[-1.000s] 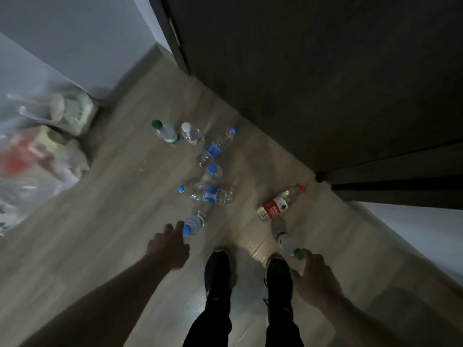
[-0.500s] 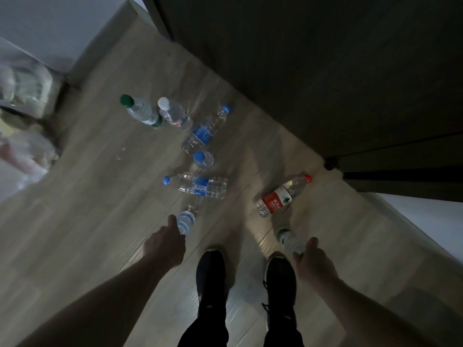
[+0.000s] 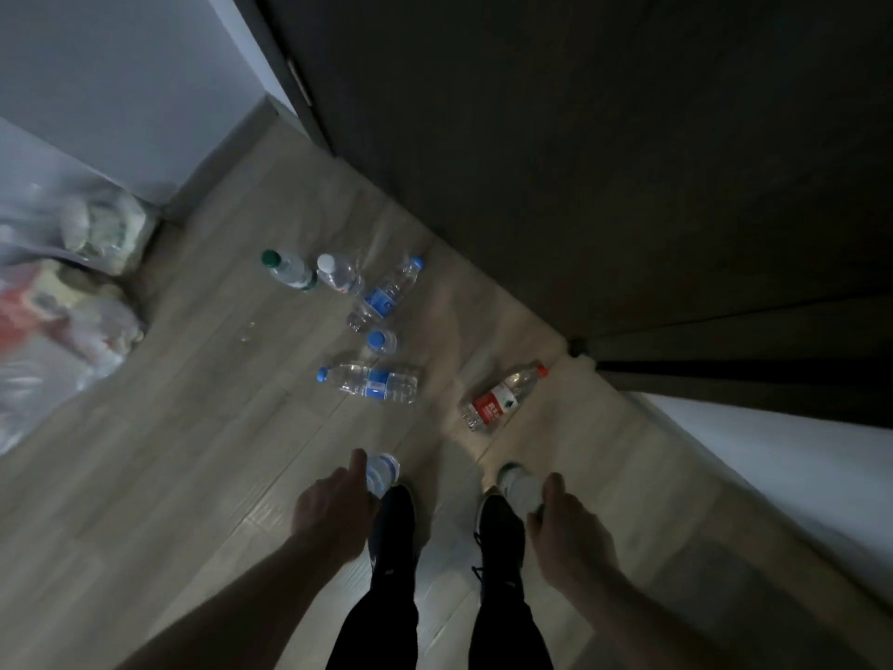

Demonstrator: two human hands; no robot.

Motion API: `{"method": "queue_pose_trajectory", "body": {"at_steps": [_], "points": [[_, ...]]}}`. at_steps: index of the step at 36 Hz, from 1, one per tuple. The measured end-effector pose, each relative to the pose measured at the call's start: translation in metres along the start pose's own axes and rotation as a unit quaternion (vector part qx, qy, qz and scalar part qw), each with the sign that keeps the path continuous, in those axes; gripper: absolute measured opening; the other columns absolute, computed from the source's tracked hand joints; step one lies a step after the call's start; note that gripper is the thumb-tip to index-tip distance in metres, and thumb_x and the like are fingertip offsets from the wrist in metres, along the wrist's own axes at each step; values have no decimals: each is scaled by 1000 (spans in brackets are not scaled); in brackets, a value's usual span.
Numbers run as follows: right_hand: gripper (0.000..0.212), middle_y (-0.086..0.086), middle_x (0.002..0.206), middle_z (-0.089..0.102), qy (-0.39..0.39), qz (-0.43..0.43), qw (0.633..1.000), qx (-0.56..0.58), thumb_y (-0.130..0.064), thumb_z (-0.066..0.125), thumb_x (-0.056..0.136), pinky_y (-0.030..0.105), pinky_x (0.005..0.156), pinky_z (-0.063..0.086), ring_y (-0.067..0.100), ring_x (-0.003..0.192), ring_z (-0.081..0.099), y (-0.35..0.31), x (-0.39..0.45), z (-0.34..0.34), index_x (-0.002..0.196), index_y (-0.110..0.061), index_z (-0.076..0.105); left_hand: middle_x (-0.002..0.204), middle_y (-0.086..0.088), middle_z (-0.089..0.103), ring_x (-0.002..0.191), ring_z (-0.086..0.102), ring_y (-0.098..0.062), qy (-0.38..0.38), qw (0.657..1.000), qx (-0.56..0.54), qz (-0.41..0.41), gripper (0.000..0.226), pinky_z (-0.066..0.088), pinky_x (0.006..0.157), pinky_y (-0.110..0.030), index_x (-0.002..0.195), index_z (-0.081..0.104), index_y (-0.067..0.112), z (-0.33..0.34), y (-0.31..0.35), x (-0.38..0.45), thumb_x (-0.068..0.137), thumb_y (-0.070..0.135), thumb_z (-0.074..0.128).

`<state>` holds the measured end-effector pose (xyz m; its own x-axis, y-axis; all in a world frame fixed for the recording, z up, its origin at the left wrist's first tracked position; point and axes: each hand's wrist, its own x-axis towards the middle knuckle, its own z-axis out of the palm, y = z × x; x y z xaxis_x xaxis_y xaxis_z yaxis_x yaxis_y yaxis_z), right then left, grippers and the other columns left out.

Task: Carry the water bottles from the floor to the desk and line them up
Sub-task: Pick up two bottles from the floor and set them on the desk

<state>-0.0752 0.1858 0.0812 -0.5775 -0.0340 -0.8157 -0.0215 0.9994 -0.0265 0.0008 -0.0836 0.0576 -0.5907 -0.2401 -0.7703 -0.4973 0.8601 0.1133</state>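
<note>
My left hand (image 3: 333,507) is closed around a clear bottle with a blue label (image 3: 381,471), held above my left shoe. My right hand (image 3: 563,524) grips a second clear bottle (image 3: 517,483) over my right shoe. Several more bottles stay on the wooden floor ahead: a red-labelled one (image 3: 500,401) lying to the right, a blue-labelled one (image 3: 372,382) lying in the middle, an upright blue-capped one (image 3: 381,341), another lying blue-labelled one (image 3: 386,295), a white-capped one (image 3: 338,273) and a green-capped one (image 3: 287,269). The desk is not in view.
A dark door or cabinet front (image 3: 604,162) fills the upper right. Plastic bags with packets (image 3: 63,292) are piled against the wall at left. My two dark shoes (image 3: 394,524) stand on the floor between my hands. A pale surface (image 3: 797,466) runs along the right.
Both hands have closed on their bottles and lifted them off the floor toward me. The view has tilted up and back a little.
</note>
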Motion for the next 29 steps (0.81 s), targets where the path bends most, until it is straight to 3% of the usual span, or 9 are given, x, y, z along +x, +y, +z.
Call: {"method": "queue_pose_trajectory", "body": {"at_steps": [5, 8, 16, 20, 23, 26, 29], "points": [[29, -1, 114, 66, 12, -18, 998, 54, -39, 50, 103, 29, 68, 43, 21, 100, 70, -13, -105, -75, 124, -24, 38, 106, -1, 63, 81, 68, -19, 38, 997, -45, 50, 49, 57, 68, -34, 137, 33, 24, -69, 27, -97, 96, 40, 55], [27, -1, 108, 68, 41, -29, 996, 80, -40, 56, 100, 33, 69, 48, 23, 96, 70, -19, -174, -117, 112, -25, 38, 107, -4, 62, 85, 68, -25, 52, 995, -51, 74, 50, 51, 66, -34, 139, 33, 22, -117, 35, -161, 97, 39, 53], [26, 3, 106, 71, 119, -86, 981, 127, -40, 61, 96, 33, 68, 42, 29, 98, 69, -27, -321, -201, 110, -25, 45, 104, -6, 61, 88, 66, -37, 133, 983, -62, 111, 35, 40, 63, -36, 124, 40, 20, -221, 45, -315, 96, 38, 50], [30, 2, 112, 70, 155, -136, 971, 123, -40, 60, 97, 33, 73, 46, 28, 100, 69, -23, -362, -222, 119, -23, 48, 101, -4, 60, 84, 65, -36, 188, 973, -97, 93, 30, 40, 61, -36, 122, 39, 23, -237, 52, -373, 98, 39, 47], [39, 0, 122, 67, 169, -193, 961, 101, -39, 60, 98, 29, 74, 41, 24, 107, 66, -21, -378, -236, 132, -22, 49, 99, -1, 58, 77, 65, -31, 221, 963, -141, 65, 23, 48, 61, -37, 116, 37, 28, -232, 58, -407, 98, 39, 47], [44, 1, 128, 63, 178, -246, 950, 72, -39, 60, 97, 33, 83, 46, 22, 113, 64, -20, -385, -248, 137, -22, 50, 96, 2, 57, 75, 64, -30, 255, 950, -175, 32, 21, 52, 63, -39, 111, 37, 31, -222, 62, -434, 96, 40, 48], [35, -2, 116, 64, 177, -300, 936, 61, -38, 64, 95, 33, 81, 47, 19, 107, 64, -22, -391, -255, 124, -21, 55, 96, 1, 58, 79, 64, -32, 286, 938, -198, -7, 18, 52, 66, -40, 108, 37, 30, -212, 66, -458, 97, 37, 48]]}}
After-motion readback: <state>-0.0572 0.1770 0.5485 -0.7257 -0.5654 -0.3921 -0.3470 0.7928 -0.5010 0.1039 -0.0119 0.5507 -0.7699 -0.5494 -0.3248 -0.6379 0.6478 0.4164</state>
